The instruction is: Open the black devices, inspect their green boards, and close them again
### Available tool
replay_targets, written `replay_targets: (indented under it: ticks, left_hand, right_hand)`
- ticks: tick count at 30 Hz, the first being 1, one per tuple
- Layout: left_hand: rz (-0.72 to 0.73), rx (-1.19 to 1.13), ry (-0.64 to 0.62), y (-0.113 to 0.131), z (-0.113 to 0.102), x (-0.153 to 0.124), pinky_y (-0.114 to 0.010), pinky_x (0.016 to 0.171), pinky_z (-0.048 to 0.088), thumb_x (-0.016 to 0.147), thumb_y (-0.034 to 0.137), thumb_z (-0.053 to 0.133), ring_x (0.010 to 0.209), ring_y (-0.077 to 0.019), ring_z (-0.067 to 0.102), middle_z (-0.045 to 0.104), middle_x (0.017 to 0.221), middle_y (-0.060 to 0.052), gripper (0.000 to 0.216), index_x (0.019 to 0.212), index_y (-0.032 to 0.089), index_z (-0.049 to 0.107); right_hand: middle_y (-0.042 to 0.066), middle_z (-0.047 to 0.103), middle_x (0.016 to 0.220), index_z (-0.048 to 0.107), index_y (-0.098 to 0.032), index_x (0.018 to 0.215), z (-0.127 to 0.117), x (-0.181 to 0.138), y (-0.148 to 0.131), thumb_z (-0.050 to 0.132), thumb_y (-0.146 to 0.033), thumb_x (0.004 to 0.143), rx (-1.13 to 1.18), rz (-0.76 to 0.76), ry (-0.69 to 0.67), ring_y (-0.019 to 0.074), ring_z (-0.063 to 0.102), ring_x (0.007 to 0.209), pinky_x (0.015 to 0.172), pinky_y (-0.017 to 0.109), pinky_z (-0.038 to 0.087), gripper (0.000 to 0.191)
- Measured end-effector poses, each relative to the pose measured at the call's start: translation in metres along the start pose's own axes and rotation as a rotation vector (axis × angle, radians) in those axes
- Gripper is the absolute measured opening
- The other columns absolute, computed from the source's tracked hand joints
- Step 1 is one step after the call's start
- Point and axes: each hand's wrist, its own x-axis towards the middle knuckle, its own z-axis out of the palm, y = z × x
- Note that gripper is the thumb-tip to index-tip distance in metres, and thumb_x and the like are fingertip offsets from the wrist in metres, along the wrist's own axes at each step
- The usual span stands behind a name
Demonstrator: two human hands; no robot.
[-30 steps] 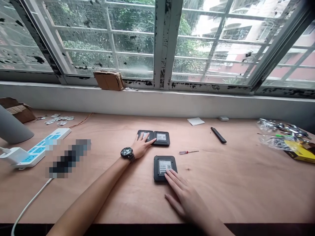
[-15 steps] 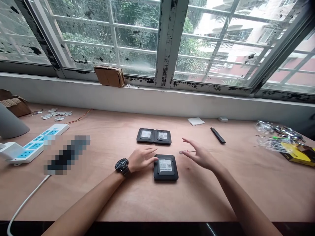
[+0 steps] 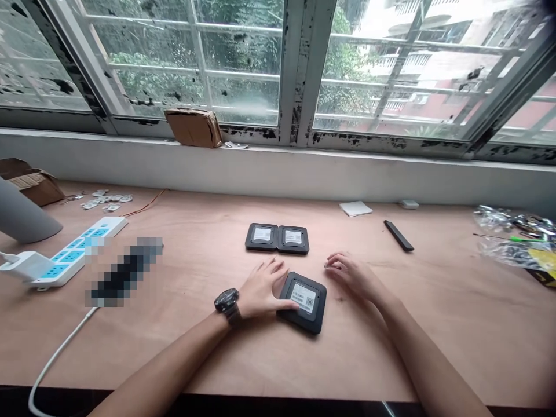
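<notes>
A flat black square case (image 3: 304, 295) with a white label lies turned at an angle on the table before me. My left hand (image 3: 263, 288), a black watch (image 3: 226, 299) on its wrist, is at the case's left side. Its thumb rests on the label's lower left edge, and the other fingers are spread apart. To the right of the case, my right hand (image 3: 354, 275) has its fingers pinched low at the tabletop around a small thin object, whose pale end (image 3: 326, 266) just shows. Most of that object is hidden by the fingers.
Two similar black cases (image 3: 277, 238) lie side by side farther back. A white power strip (image 3: 78, 255) and a blurred-out dark item (image 3: 125, 272) are on the left. A black bar (image 3: 398, 236), white paper (image 3: 355, 208) and bagged parts (image 3: 504, 249) lie to the right.
The near black case has turned clockwise, and my left thumb has moved lower onto it. My right hand has gone from spread fingers to a pinch at the small thin object.
</notes>
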Motion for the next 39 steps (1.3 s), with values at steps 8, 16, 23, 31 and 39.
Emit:
replay_targets:
  ticks: [8, 16, 23, 31, 39]
  left_hand:
    - [-0.014, -0.085, 0.076, -0.003, -0.014, 0.000, -0.043, 0.099, 0.049, 0.089, 0.061, 0.068, 0.112, -0.0271, 0.063, 0.069, 0.122, -0.007, 0.047, 0.121, 0.027, 0.070]
    - [-0.025, -0.053, 0.035, 0.003, 0.002, 0.000, -0.043, 0.093, 0.051, 0.090, 0.058, 0.067, 0.106, -0.0275, 0.061, 0.068, 0.114, -0.007, 0.044, 0.122, 0.027, 0.070]
    - [-0.041, 0.026, 0.095, 0.010, 0.008, -0.001, -0.043, 0.089, 0.050, 0.092, 0.061, 0.062, 0.101, -0.0269, 0.061, 0.068, 0.107, -0.006, 0.044, 0.121, 0.029, 0.069]
    - [-0.032, -0.064, 0.060, 0.010, 0.003, 0.000, -0.043, 0.093, 0.051, 0.091, 0.060, 0.064, 0.105, -0.0274, 0.062, 0.068, 0.113, -0.007, 0.044, 0.121, 0.029, 0.069]
    - [0.072, -0.227, -0.036, -0.025, -0.025, -0.004, -0.045, 0.111, 0.045, 0.083, 0.059, 0.075, 0.130, -0.0298, 0.055, 0.058, 0.142, -0.010, 0.069, 0.142, 0.027, 0.057]
  right_hand:
    - [0.009, 0.072, 0.100, 0.066, -0.023, 0.105, 0.003, 0.001, -0.014, 0.051, -0.052, 0.100, 0.087, 0.073, 0.302, 0.0232, 0.066, 0.083, 0.075, 0.039, 0.054, 0.033]
    - [0.008, 0.066, 0.103, 0.056, -0.024, 0.126, 0.032, -0.001, -0.053, 0.044, -0.041, 0.105, 0.530, 0.028, 0.574, 0.0195, 0.063, 0.081, 0.072, 0.036, 0.057, 0.030]
    - [0.008, 0.066, 0.106, 0.054, -0.029, 0.128, 0.051, -0.008, -0.066, 0.041, -0.030, 0.105, 0.367, -0.164, 0.513, 0.0209, 0.065, 0.085, 0.073, 0.039, 0.060, 0.026]
    - [0.008, 0.065, 0.111, 0.058, -0.030, 0.127, 0.047, -0.004, -0.069, 0.045, -0.025, 0.103, 0.336, -0.242, 0.412, 0.0223, 0.065, 0.094, 0.081, 0.040, 0.057, 0.028]
    - [0.002, 0.061, 0.089, 0.053, -0.026, 0.130, 0.038, 0.003, -0.079, 0.037, -0.035, 0.104, 0.802, 0.022, 0.302, 0.0127, 0.045, 0.055, 0.053, 0.029, 0.046, 0.032]
